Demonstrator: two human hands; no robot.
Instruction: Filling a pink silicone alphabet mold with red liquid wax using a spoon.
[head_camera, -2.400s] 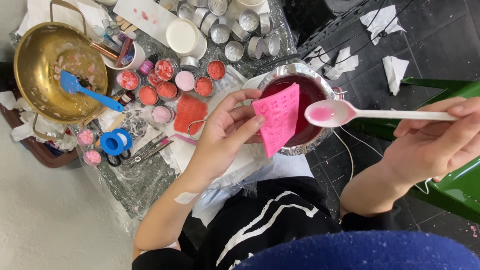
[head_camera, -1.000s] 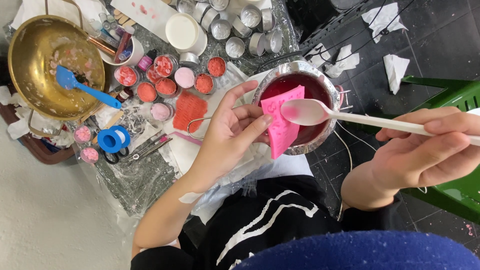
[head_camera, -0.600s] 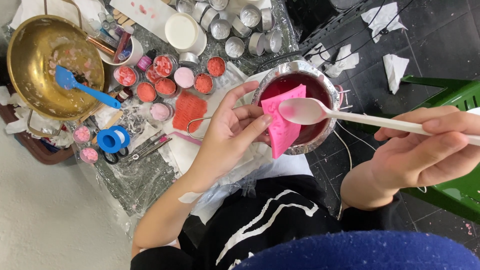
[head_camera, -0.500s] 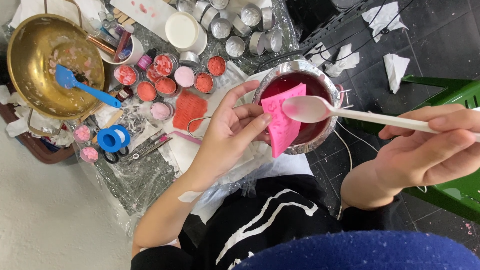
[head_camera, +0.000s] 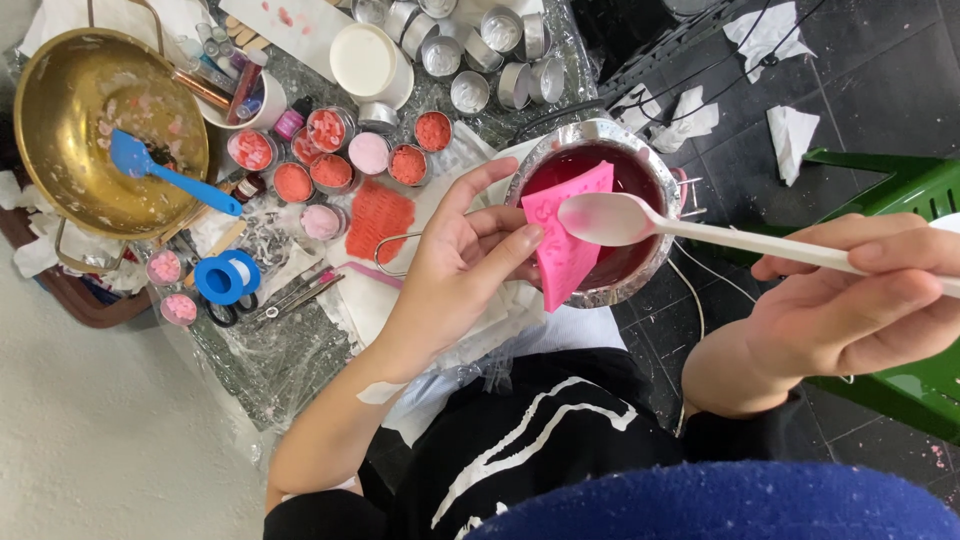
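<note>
My left hand holds a pink silicone mould by its edge, tilted over a small metal bowl of dark red liquid. My right hand grips the long handle of a white plastic spoon. The spoon's bowl is coated pink and hovers just above the mould's upper corner, over the red liquid. The metal bowl sits on white paper at the table's edge.
A brass pan with a blue spatula stands at the left. Small tins of pink and red wax, empty tins, a white cup and a blue tape roll crowd the table. A green chair and tissues are on the dark floor.
My right hand has brought the spoon from the right of the bowl to above the mould. The mould has tipped down closer to the red liquid.
</note>
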